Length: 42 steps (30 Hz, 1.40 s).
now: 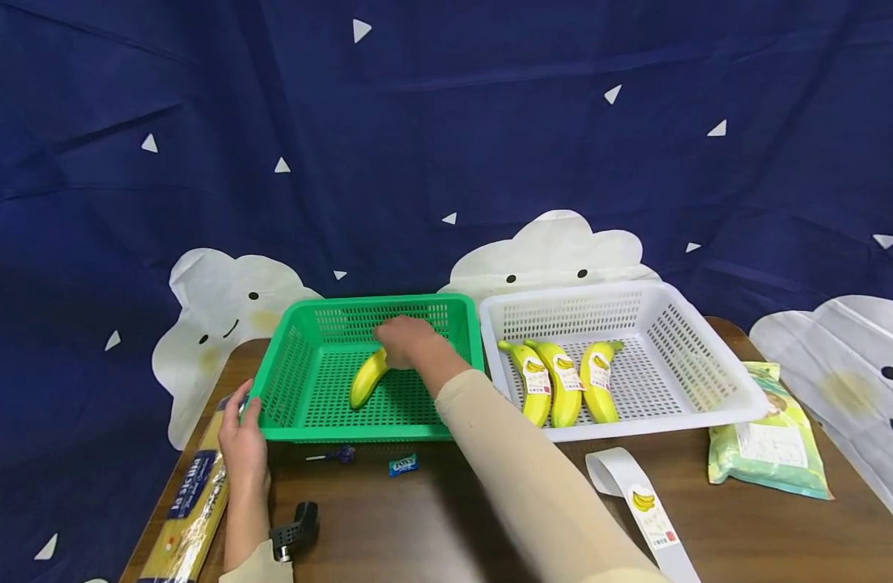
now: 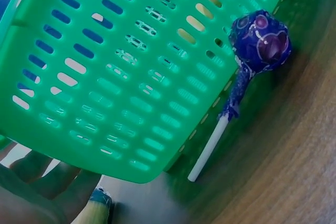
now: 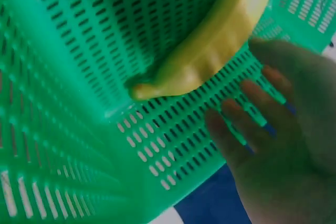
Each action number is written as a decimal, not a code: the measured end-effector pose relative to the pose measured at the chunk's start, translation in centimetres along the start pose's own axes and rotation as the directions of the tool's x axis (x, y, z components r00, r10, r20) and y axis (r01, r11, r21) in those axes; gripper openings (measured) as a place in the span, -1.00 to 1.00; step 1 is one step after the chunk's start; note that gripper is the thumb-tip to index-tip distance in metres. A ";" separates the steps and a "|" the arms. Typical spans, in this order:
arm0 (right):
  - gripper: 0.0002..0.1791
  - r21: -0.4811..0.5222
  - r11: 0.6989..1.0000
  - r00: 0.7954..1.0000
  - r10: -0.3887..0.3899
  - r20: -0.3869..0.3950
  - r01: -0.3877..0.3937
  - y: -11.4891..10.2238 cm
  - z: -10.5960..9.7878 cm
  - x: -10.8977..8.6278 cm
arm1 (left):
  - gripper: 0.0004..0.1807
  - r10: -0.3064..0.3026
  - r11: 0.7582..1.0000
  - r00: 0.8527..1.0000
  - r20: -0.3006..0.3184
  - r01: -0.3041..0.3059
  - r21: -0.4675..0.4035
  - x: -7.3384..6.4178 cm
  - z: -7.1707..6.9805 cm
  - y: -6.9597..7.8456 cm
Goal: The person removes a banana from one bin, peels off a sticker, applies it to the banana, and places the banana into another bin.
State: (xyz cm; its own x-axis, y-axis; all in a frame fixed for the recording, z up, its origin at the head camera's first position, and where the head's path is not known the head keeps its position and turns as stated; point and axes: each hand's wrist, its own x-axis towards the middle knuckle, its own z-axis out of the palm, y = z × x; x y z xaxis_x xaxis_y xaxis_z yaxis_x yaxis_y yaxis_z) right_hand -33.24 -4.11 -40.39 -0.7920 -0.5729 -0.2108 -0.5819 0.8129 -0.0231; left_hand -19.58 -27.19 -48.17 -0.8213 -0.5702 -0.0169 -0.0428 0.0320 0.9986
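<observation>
In the head view a yellow banana [image 1: 369, 379] lies in the green basket [image 1: 329, 433]. My right hand [image 1: 410, 340] reaches into that basket and is over the banana's upper end. The right wrist view shows the right hand [image 3: 283, 124] with fingers extended and the thumb tip close beside the banana [image 3: 215, 40]; whether they touch is unclear. My left hand [image 1: 244, 441] rests against the green basket's near left corner, its fingers fairly straight along the outside. In the left wrist view the fingers of the left hand [image 2: 47, 187] are partly behind the basket wall.
A white basket [image 1: 672, 421] holds three labelled bananas [image 1: 566, 385]. Before the green basket lie a purple lollipop [image 1: 344, 454] and a blue wrapped candy [image 1: 403, 464]. A spaghetti pack [image 1: 191, 494] is at left, a banana sticker strip [image 1: 646, 510] and a green bag [image 1: 770, 441] at right.
</observation>
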 end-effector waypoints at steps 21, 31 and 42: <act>-0.88 -0.051 0.998 0.997 -0.017 0.071 0.020 0.5 1.5 -1.5 | -0.54 0.036 0.999 0.999 0.004 -0.036 0.032 -0.2 0.1 -0.1; -0.60 0.125 0.991 0.997 -0.051 -0.058 0.058 0.3 -2.4 -2.2 | -0.57 0.054 0.998 0.996 -0.073 -0.051 0.048 -0.3 0.3 0.1; -0.42 0.177 0.974 0.960 -0.094 -0.263 0.144 1.4 -6.9 -8.4 | -0.55 0.020 0.999 0.996 -0.092 -0.018 0.028 -0.5 0.3 0.1</act>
State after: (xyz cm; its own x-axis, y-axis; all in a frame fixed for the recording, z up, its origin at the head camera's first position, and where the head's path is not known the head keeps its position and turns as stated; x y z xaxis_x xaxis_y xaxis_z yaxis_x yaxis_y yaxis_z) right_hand -28.70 1.12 -31.91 -0.7540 -0.6544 0.0571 -0.6482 0.7273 -0.2255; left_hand -19.40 -26.65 -48.04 -0.7664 -0.6423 0.0079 -0.0440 0.0647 0.9969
